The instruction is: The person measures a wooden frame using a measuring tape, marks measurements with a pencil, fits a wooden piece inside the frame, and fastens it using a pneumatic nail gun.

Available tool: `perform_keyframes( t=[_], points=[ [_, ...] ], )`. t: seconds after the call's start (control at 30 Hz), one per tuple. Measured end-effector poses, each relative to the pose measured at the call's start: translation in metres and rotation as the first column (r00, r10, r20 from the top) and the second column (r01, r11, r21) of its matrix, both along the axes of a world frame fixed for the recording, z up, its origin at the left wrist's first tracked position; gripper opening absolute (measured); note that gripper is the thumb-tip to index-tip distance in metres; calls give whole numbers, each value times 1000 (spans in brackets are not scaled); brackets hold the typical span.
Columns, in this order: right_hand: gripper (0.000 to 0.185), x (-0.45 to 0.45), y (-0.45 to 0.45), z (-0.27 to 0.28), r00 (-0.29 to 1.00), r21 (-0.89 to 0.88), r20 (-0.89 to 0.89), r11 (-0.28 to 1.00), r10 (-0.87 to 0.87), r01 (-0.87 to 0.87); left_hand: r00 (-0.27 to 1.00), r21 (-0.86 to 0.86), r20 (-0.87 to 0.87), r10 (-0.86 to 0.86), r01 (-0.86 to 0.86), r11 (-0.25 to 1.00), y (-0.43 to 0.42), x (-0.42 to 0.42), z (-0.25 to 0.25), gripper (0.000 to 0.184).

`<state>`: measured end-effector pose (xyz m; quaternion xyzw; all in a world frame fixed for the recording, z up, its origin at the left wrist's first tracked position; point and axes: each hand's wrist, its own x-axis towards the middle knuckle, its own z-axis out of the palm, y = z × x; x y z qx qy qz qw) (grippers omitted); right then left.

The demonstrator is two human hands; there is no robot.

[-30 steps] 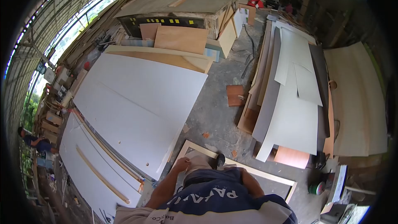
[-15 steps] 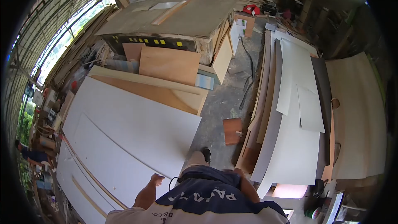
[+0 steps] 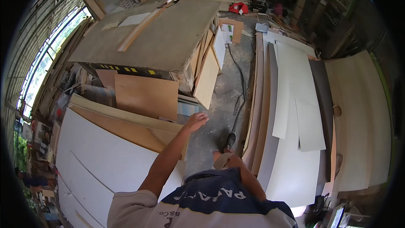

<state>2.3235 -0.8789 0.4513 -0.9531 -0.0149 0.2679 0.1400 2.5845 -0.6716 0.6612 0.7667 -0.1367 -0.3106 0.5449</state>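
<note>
My left hand (image 3: 197, 122) is held out ahead of me above the floor, fingers curled in, with nothing visible in them. It is near the end of a leaning stack of boards whose front sheet is a large white panel (image 3: 114, 156). Beyond the hand stands a brown plywood panel (image 3: 146, 97) against the workbench (image 3: 143, 29). My right hand (image 3: 235, 160) is low at my right side by my shorts. Its fingers are hard to make out, and I cannot see anything held.
A dark cable (image 3: 243, 76) runs along the concrete floor (image 3: 225, 93) of the aisle. Stacked sheets (image 3: 291, 101) line the right side. Pale boards (image 3: 206, 82) lean on the workbench end. A red item (image 3: 238, 8) lies farther back. Another person (image 3: 36, 181) is at far left.
I have stepped forward along the aisle, so the workbench is closer. My left arm has swung forward from beside the white panel. The small reddish-brown board on the floor is out of sight.
</note>
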Motion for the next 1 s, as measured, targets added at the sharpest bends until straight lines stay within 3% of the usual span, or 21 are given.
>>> perform_keyframes(
  t=[0.07,0.1,0.13,0.17,0.2,0.23,0.3,0.37,0.43,0.5,0.57,0.63,0.67,0.7,0.73,0.8,0.83,0.87,0.9,0.97,1.0],
  points=[
    [29,37,-69,-6,982,77,-43,981,182,-179,999,-14,28,-20,21,1000,-36,41,9,31],
    [22,45,-107,-11,975,105,224,994,-7,-17,988,-30,148,-37,42,999,-50,67,-12,31],
    [18,56,-143,-4,858,177,471,975,-204,134,960,-44,274,-57,71,996,-61,94,-13,31],
    [19,74,-174,3,770,276,482,907,-417,319,954,-44,293,-58,74,996,-70,115,0,31],
    [20,86,-198,15,652,370,457,796,-606,479,988,-102,149,46,-31,994,-75,124,17,29],
    [20,97,-217,43,669,358,448,805,-593,473,988,-145,-24,154,-156,977,-77,126,27,28],
    [22,136,-253,103,436,398,14,405,-900,823,967,-222,-109,232,-251,942,-75,145,29,27],
    [24,177,-285,103,489,388,16,456,-872,801,929,-268,-155,335,-366,891,-73,187,23,23],
    [24,220,-300,89,430,507,-57,345,-901,790,878,-161,-68,474,-479,863,-76,222,27,23],
    [24,267,-315,43,503,533,45,447,-863,719,826,-183,-47,562,-560,808,-83,267,24,23],
    [22,321,-317,44,532,635,-126,344,-838,692,816,-192,-4,579,-568,800,-89,328,16,23],
    [21,375,-316,75,589,616,-203,365,-782,698,799,-204,31,601,-583,786,-118,384,15,23],
    [21,400,-323,71,588,613,-198,369,-784,699,793,-108,44,608,-601,792,-133,410,30,25],
    [22,419,-330,50,653,611,-170,441,-738,658,788,-5,58,613,-614,789,-147,435,46,27],
    [22,441,-336,53,713,606,-144,509,-686,612,790,-6,51,611,-612,791,-164,458,60,27],
    [23,485,-360,68,707,532,-165,542,-688,651,772,102,313,554,-607,788,-212,507,86,33],
    [23,506,-370,85,696,454,-204,563,-688,691,788,95,348,507,-568,817,-235,529,110,35],
    [25,525,-384,83,767,427,-19,688,-642,587,806,108,376,456,-527,843,-253,546,126,38],
    [25,538,-393,86,773,424,-44,689,-633,588,847,113,317,426,-480,870,-266,579,115,39],
    [27,598,-408,100,478,547,-190,312,-858,777,885,150,254,389,-434,888,-288,642,115,40],
    [27,629,-412,113,494,553,-194,321,-848,769,894,194,231,385,-430,882,-300,663,119,39]
  ],
)
